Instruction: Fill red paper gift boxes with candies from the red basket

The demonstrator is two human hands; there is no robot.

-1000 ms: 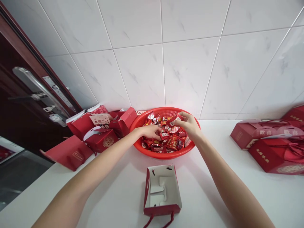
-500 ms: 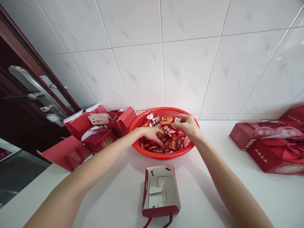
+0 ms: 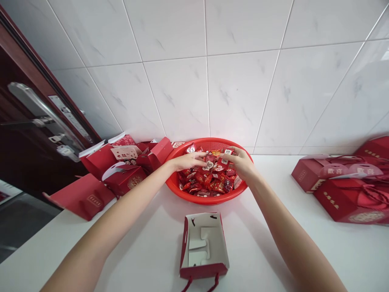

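A red plastic basket (image 3: 206,199) stands against the wall, filled with wrapped candies (image 3: 205,178) in red and some gold. Over its left side, my left hand (image 3: 189,161) pinches a red wrapped candy with a white label (image 3: 208,164) at its fingertips. On the right, my right hand (image 3: 242,163) grips a red square packet with white labels (image 3: 225,158), close to the left hand's candy. Below the basket lies an open red gift box (image 3: 223,247), white inside, its dark red cord handles towards me. I see only cardboard flaps within it.
Several open red boxes (image 3: 97,196) crowd the left of the white table (image 3: 133,247). Closed red gift boxes (image 3: 340,198) with cords stand on the right. Behind is a tiled wall (image 3: 240,97), and at the left a dark door with a metal handle (image 3: 42,105).
My left hand has risen from the candies and moved up and slightly left, now with a candy in its fingers. The right hand's packet has tilted and shows more of its front.
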